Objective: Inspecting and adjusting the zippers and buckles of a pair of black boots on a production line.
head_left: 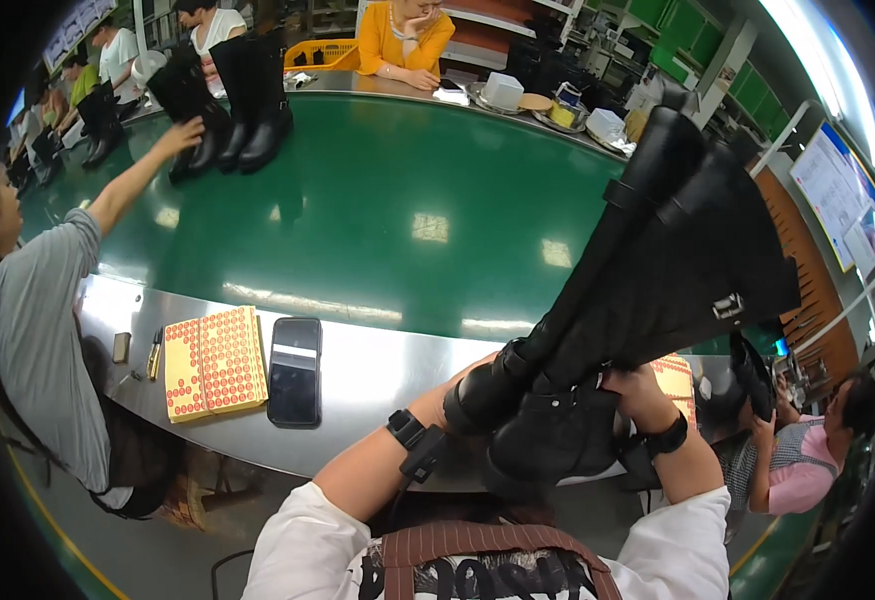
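— Holding what, at this moment?

— A pair of tall black boots [648,270], lifted off the bench [378,390]. Soles and toes low, near the person's chest; shafts slanting up and away to the right, buckled straps showing on the upper one.

— Left hand?

— Left hand [473,385] at the toe end of the nearer boot, mostly hidden behind it. Grip looks wrapped on the boot, but the fingers themselves do not show. Dark band on the wrist.

— Right hand?

— Right hand [638,385] closed on the boots at the ankle, fingers curled over the leather from the right side. Dark watch on that wrist.

— On the bench below?

— Steel edge strip, with a black phone [296,372] lying face up, screen dark. Just beside it on the left, touching or nearly so, a stack of orange sheets of round stickers [215,362]. Further left a pen and a small flat object, too small to name.

— Beyond?

— Green conveyor belt [378,200], wide and glossy. At its far left stand more black boots [248,100]; a co-worker in grey reaches an arm out, hand [183,135] on one of them. A seated person in yellow leans on the far edge.
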`<state>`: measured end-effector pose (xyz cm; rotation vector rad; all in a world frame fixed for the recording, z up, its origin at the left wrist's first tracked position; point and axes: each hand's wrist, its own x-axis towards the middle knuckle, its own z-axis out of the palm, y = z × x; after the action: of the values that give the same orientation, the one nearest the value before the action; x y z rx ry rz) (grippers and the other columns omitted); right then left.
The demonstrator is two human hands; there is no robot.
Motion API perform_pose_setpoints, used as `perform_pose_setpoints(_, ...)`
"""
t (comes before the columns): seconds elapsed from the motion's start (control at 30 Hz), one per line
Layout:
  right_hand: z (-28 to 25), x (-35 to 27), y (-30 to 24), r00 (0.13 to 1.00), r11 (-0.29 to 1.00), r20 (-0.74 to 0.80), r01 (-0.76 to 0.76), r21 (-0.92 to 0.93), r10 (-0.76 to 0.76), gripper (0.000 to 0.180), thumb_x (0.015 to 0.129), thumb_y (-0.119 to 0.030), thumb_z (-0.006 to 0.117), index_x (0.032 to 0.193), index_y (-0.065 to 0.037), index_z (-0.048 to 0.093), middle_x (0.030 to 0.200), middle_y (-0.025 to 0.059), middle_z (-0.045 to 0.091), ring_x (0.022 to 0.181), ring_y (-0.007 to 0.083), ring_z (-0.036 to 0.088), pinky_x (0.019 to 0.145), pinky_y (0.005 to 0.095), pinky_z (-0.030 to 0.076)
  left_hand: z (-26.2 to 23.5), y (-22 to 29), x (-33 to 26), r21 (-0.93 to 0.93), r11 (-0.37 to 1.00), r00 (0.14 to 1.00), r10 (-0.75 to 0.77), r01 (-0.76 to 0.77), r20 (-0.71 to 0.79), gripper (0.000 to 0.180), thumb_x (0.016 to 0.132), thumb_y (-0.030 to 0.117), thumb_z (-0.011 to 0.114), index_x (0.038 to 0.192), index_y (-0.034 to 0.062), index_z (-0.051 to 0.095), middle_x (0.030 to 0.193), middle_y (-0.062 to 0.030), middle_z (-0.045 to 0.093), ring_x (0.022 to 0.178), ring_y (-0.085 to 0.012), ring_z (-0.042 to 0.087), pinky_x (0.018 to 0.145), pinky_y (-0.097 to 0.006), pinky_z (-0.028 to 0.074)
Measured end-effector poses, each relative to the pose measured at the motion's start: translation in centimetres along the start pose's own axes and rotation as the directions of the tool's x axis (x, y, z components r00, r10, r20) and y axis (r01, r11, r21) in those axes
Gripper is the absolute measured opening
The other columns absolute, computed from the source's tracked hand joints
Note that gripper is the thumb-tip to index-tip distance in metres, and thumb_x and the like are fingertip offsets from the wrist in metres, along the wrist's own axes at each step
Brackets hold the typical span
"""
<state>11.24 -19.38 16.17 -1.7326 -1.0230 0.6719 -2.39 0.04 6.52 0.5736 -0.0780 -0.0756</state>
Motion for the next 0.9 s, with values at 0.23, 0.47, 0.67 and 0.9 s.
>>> perform_pose_setpoints(0.23,2.8,8.1,-3.0,0.941,0.869,-0.293,-0.002,0.495,0.169,0.043,0.088,-0.015,0.07,0.125,0.0,0.054,0.114,0.0065,0.063,0.104,0.018,0.059,0.091,0.0313,0.047,-8.3,0.3,-0.1,-0.169,0.941,0.772,0.129,-0.293,-0.622,0.033,0.094,0.026,0.05,0.119,0.0065,0.055,0.084,-0.0072,0.059,0.074,-0.0173,0.057,0.071,-0.031,0.047)
perform_pose_setpoints(0.47,-1.4,29.3,3.9,0.736,0.948,-0.665,-0.104,-0.3,-0.129,0.058,0.08,-0.046,0.072,0.107,0.005,0.065,0.129,0.0171,0.051,0.118,0.029,0.049,0.098,0.0419,0.043,-5.6,2.8,-1.4,0.067,0.955,0.684,0.254,-0.288,-0.684,0.029,0.092,0.026,0.052,0.111,0.0046,0.056,0.07,-0.0042,0.052,0.07,-0.0195,0.054,0.068,-0.033,0.046)
perform_pose_setpoints(0.67,3.4,32.3,7.8,0.713,0.8,-0.696,-0.366,-0.475,-0.086,0.074,0.062,-0.057,0.079,0.123,-0.019,0.064,0.137,0.0148,0.035,0.127,0.0394,0.033,0.103,0.0524,0.031,-7.0,2.7,-1.5,0.042,0.957,0.676,0.233,-0.286,-0.699,0.02,0.091,0.017,0.055,0.107,0.0044,0.054,0.07,-0.004,0.053,0.07,-0.0187,0.055,0.068,-0.032,0.046)
perform_pose_setpoints(0.9,3.1,27.7,9.4,0.842,0.744,-0.495,-0.187,-0.641,-0.215,0.093,0.057,-0.056,0.082,0.139,-0.028,0.047,0.157,0.0148,0.006,0.137,0.048,0.02,0.102,0.0679,0.026,-6.8,2.4,-1.2,0.166,0.953,0.681,0.297,-0.254,-0.669,0.021,0.092,0.011,0.054,0.11,0.0017,0.051,0.071,-0.0031,0.053,0.069,-0.0172,0.056,0.068,-0.031,0.047)
